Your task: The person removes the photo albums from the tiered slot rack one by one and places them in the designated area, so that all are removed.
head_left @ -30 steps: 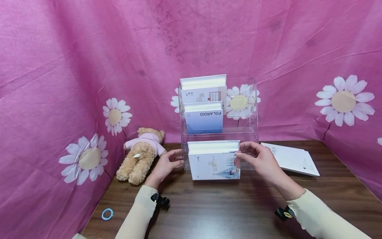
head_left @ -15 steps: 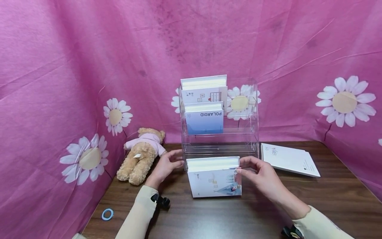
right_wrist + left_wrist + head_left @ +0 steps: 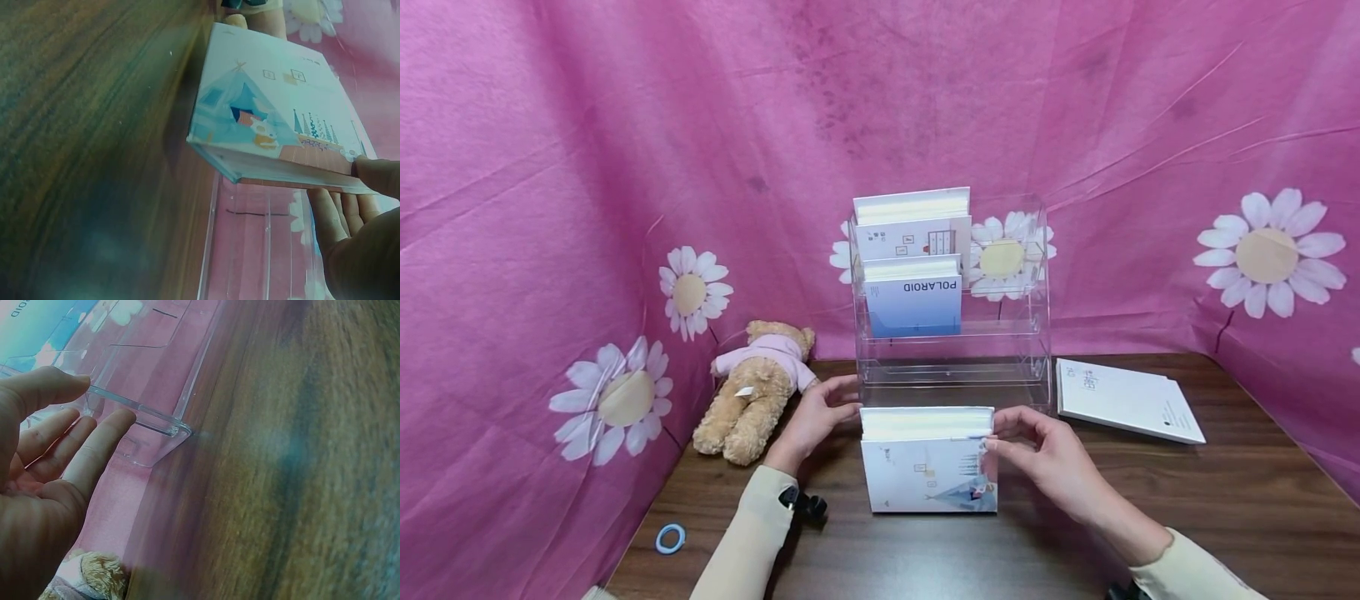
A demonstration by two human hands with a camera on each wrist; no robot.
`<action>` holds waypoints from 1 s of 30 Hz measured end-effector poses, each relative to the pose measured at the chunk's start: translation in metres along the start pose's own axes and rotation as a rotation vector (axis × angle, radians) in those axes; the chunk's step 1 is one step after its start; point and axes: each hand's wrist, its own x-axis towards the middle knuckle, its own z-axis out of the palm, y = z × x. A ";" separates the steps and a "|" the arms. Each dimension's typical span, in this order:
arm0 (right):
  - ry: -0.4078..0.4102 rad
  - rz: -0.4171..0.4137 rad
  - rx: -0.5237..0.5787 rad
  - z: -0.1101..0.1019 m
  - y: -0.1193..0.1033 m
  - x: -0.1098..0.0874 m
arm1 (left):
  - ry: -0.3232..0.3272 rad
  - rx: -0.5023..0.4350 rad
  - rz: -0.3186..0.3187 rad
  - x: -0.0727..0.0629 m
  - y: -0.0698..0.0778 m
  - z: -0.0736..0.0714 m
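Note:
My right hand [image 3: 1052, 454] pinches the right edge of a thick white photo album [image 3: 928, 475], thumb on the front cover and fingers behind. Its cover shows a blue tent, as the right wrist view also makes plain. The album stands upright in front of a clear acrylic tiered stand [image 3: 951, 375]; I cannot tell if its lower edge touches the table. At the stand's left side, my left hand [image 3: 816, 417] rests its fairly straight fingers on the clear wall. Two more albums sit in the upper tiers: a white one [image 3: 910, 237] and a blue one lettered POLAROID [image 3: 913, 304].
A teddy bear [image 3: 760, 379] in a pink top lies left of the stand. Flat white booklets [image 3: 1127, 400] lie on the right of the wooden table [image 3: 1225, 508]. Near the left edge is a blue ring [image 3: 670, 538]. A pink flowered cloth [image 3: 1112, 125] hangs behind.
My right hand has brought the white tent album out of the stand's lowest tier, toward me and lastly slightly left. My left hand stays at the stand's side.

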 end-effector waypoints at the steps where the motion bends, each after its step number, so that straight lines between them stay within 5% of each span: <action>1: -0.003 -0.004 -0.003 0.001 0.001 0.000 | 0.001 0.000 -0.002 0.000 0.000 0.000; 30: -0.073 0.011 0.005 0.014 0.019 -0.008 | 0.019 0.005 -0.033 0.000 0.000 0.000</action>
